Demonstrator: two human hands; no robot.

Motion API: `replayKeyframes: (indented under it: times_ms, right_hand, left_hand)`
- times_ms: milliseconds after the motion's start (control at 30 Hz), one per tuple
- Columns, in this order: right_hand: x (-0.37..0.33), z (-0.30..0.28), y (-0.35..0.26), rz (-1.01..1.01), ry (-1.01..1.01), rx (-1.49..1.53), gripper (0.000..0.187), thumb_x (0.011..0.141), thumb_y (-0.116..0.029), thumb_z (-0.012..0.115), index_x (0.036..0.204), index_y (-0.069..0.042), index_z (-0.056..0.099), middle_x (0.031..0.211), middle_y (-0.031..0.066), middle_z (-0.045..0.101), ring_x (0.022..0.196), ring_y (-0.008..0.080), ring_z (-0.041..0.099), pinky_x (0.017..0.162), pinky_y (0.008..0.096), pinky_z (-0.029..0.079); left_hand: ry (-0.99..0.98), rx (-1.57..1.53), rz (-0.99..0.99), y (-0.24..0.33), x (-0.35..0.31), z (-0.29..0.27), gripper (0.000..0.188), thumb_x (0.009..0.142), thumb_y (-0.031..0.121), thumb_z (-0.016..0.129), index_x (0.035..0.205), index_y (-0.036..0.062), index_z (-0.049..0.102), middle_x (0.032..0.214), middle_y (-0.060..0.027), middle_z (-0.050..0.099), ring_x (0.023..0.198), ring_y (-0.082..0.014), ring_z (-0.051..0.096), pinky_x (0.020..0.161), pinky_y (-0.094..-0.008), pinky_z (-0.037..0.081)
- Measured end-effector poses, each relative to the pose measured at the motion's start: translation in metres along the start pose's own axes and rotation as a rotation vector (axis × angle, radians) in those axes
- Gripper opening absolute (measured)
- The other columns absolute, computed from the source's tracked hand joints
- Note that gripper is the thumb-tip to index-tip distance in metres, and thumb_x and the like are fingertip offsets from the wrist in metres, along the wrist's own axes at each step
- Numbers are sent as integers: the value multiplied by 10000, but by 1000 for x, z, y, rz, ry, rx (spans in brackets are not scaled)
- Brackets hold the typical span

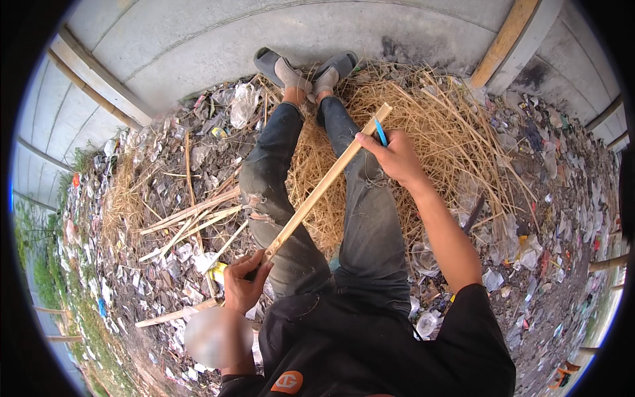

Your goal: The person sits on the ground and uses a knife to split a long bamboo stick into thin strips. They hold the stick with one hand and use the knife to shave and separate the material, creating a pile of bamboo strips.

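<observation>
A long split bamboo strip (321, 188) slants across my lap, its far end up and to the right. My left hand (243, 284) is closed around the strip's near end, above my left thigh. Something dark shows beneath those fingers, too little of it to name. Near the far end my right hand (395, 159) grips the strip, thumb along its edge. From the same hand sticks out a slim blue pen-like thing (380, 132), crossing beside the strip. A yellow object (218, 271), partly hidden, sits just left of my left hand.
Several split bamboo pieces (192, 215) lie to my left. Straw-like shavings (423, 126) heap between and beside my outstretched legs. Litter and plastic scraps (529, 251) cover the ground. Past my feet rises a grey concrete wall (297, 33) with posts (506, 43).
</observation>
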State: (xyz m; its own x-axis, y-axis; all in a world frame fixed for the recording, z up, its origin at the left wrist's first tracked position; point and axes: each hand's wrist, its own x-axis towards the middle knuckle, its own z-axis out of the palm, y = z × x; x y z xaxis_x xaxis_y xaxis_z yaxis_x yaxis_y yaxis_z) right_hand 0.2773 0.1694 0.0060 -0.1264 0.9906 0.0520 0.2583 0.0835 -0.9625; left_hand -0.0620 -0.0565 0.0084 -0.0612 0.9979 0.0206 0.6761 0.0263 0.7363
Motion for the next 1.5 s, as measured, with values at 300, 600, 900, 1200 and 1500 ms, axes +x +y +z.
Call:
replayKeyframes:
  times_ms: [300, 600, 900, 1200, 1500]
  right_hand:
    - [-1, -7, 15, -104, 294, -49, 367, 956, -368, 736, 812, -31, 708, 571, -24, 526, 522, 89, 471, 514, 292, 366]
    - [-64, 57, -20, -412, -197, -430, 188, 885, -171, 630, 974, -6, 613, 763, 191, 665, 715, 400, 675, 645, 487, 521]
    - [-90, 88, -40, -404, -405, -509, 191, 865, -169, 655, 941, -4, 599, 801, 202, 680, 752, 416, 683, 680, 511, 539]
    - [-79, 60, -38, -224, -223, -559, 193, 922, -197, 619, 945, -6, 599, 793, 215, 684, 737, 413, 692, 648, 507, 535]
    - [-75, 54, -32, -214, -227, -444, 251, 925, -203, 636, 1019, 29, 628, 713, 196, 677, 688, 408, 692, 623, 493, 522]
  left_hand:
    - [131, -124, -76, -20, 1, 1, 321, 901, 85, 776, 1174, -73, 718, 792, -98, 686, 654, -108, 568, 593, -276, 453]
    - [-59, -218, -164, 34, 50, 1, 476, 919, 381, 776, 1175, -18, 733, 585, 80, 402, 556, -35, 344, 515, -282, 249]
    - [-107, -342, -93, 42, 78, 26, 321, 916, 295, 800, 960, -19, 748, 610, 52, 526, 578, -35, 439, 527, -271, 333]
    - [48, -186, -147, 13, 70, 25, 239, 915, 208, 749, 890, -29, 733, 547, 45, 459, 520, -54, 383, 486, -307, 298]
    - [-80, -248, -131, 37, 90, 37, 403, 918, 288, 785, 1156, -21, 683, 622, 80, 450, 577, -33, 385, 530, -269, 301]
